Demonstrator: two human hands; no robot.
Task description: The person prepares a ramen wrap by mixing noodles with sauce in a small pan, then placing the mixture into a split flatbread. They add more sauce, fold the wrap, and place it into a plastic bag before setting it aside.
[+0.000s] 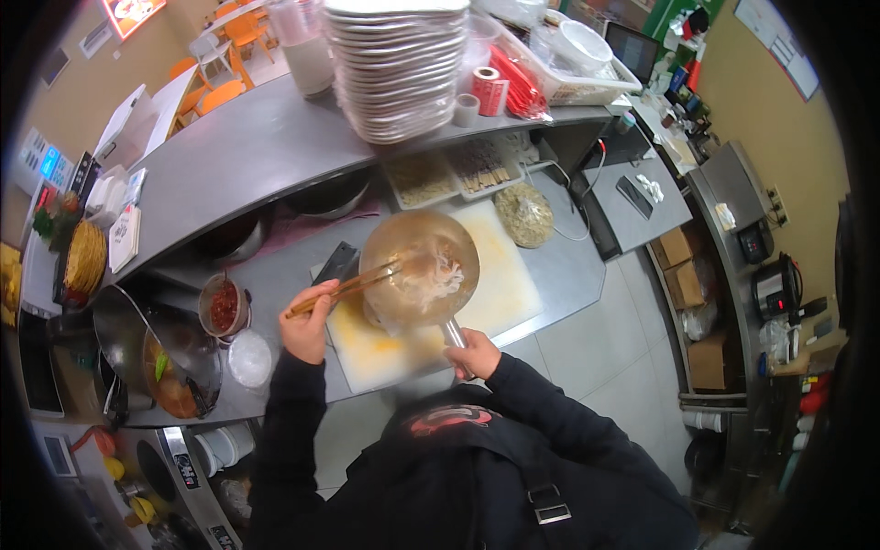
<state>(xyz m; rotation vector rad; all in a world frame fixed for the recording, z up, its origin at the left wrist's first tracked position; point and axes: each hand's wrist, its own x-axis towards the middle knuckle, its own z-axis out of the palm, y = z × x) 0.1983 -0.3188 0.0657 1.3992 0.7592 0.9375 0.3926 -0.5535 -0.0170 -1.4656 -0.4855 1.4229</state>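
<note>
My right hand (pixel 473 353) grips the metal handle of a saucepan (pixel 390 240), holding it above a white cutting board (pixel 509 266). Inside the pan lie pale strips of food (pixel 440 277) in cloudy, steaming liquid. In my left hand (pixel 309 323) is a pair of wooden chopsticks (pixel 353 284), their tips over the pan near the strips. Whether the tips pinch any food is hard to make out. A cleaver with a dark blade or handle (pixel 340 261) lies partly hidden beside the pan.
Left of the board stand a tub of red sauce (pixel 223 307), a clear lidded container (pixel 250 358) and a wok (pixel 119 330). A shelf (pixel 211 197) overhangs the counter, bearing stacked white trays (pixel 396 73). A bag of greenish food (pixel 523 215) sits at the board's right.
</note>
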